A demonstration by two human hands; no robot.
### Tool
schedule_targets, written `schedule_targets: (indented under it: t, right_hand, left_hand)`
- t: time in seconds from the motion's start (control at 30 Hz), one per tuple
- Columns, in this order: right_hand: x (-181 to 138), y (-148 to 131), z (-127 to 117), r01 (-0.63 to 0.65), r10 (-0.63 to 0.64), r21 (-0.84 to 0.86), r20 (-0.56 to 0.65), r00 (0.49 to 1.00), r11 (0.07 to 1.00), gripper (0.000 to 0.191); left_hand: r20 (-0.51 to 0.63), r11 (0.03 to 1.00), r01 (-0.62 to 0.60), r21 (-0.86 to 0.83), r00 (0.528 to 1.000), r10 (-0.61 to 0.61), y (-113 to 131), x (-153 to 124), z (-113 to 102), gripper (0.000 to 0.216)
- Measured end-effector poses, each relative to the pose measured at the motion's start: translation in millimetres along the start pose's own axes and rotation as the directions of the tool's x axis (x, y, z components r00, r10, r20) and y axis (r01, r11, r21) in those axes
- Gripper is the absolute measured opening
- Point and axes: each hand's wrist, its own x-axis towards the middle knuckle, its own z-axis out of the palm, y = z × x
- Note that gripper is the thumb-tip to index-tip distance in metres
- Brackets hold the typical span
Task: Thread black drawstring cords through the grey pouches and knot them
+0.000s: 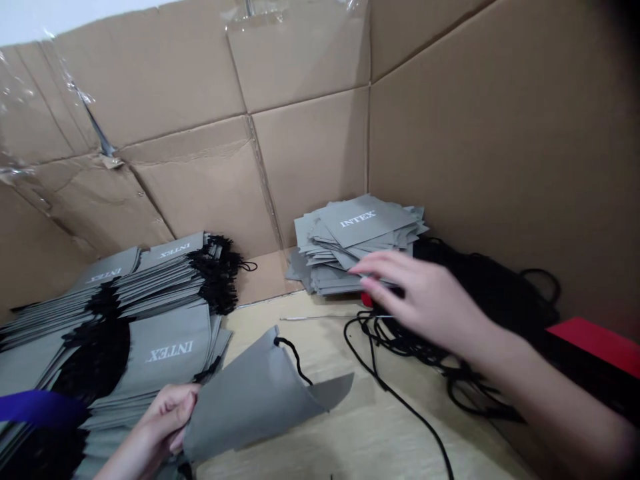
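Note:
My left hand grips the closed end of a grey drawstring pouch. The pouch's wide mouth gapes toward the right, and a short black cord loops out along its upper edge. My right hand is held over the black cords, fingers apart and nothing visible in them. Just beyond its fingertips stands a loose stack of flat grey pouches, the top one printed INTEX. Below that stack, a thin metal rod lies on the table, its right end running toward the cords.
Several stacks of corded INTEX pouches fill the left side. A tangle of black cords lies at right, one strand trailing across the pale tabletop. Cardboard walls enclose the back and sides. A red item sits far right.

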Motion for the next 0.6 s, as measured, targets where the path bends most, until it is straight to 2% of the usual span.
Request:
schedule_targets:
  t: [0.07, 0.1, 0.17, 0.23, 0.3, 0.37, 0.5, 0.6]
  right_hand:
    - [-4.6, -38.3, 6.3, -0.022, -0.052, 0.372, 0.188, 0.981, 0.928, 0.026]
    - [-7.7, -52.1, 11.2, -0.096, -0.057, 0.505, 0.279, 0.959, 0.858, 0.027]
    - [-13.6, -67.0, 22.0, -0.241, -0.026, 0.677, 0.359, 0.933, 0.696, 0.027]
    - [-17.3, -68.3, 31.2, -0.321, 0.000, 0.733, 0.401, 0.916, 0.599, 0.028]
    - [-18.4, -63.1, 36.6, -0.371, 0.019, 0.748, 0.433, 0.901, 0.550, 0.028]
    - [-17.9, -58.2, 38.5, -0.421, 0.035, 0.739, 0.476, 0.879, 0.525, 0.027]
    - [-16.5, -56.2, 38.9, -0.459, 0.034, 0.706, 0.527, 0.849, 0.539, 0.026]
    - [-16.2, -55.5, 41.4, -0.517, 0.028, 0.730, 0.566, 0.824, 0.447, 0.026]
  left_hand:
    - [0.021, 1.000, -0.013, 0.026, 1.000, 0.012, -1.7, 1.9, 2.5, 0.058]
    - [0.040, 0.999, -0.021, 0.045, 0.999, 0.020, -2.8, 2.9, 3.5, 0.058]
    - [0.080, 0.996, -0.035, 0.088, 0.996, 0.028, -5.4, 4.8, 4.8, 0.057]
    - [0.108, 0.991, -0.047, 0.126, 0.994, 0.033, -8.0, 6.5, 5.2, 0.057]
    - [0.119, 0.987, -0.048, 0.153, 0.992, 0.030, -10.0, 7.7, 5.4, 0.057]
    - [0.122, 0.984, -0.039, 0.173, 0.992, 0.018, -11.6, 8.7, 6.0, 0.057]
    - [0.110, 0.981, -0.033, 0.192, 0.994, 0.012, -17.0, 10.6, 7.1, 0.057]
    - [0.114, 0.972, -0.052, 0.227, 0.993, 0.026, -19.9, 11.0, 4.4, 0.058]
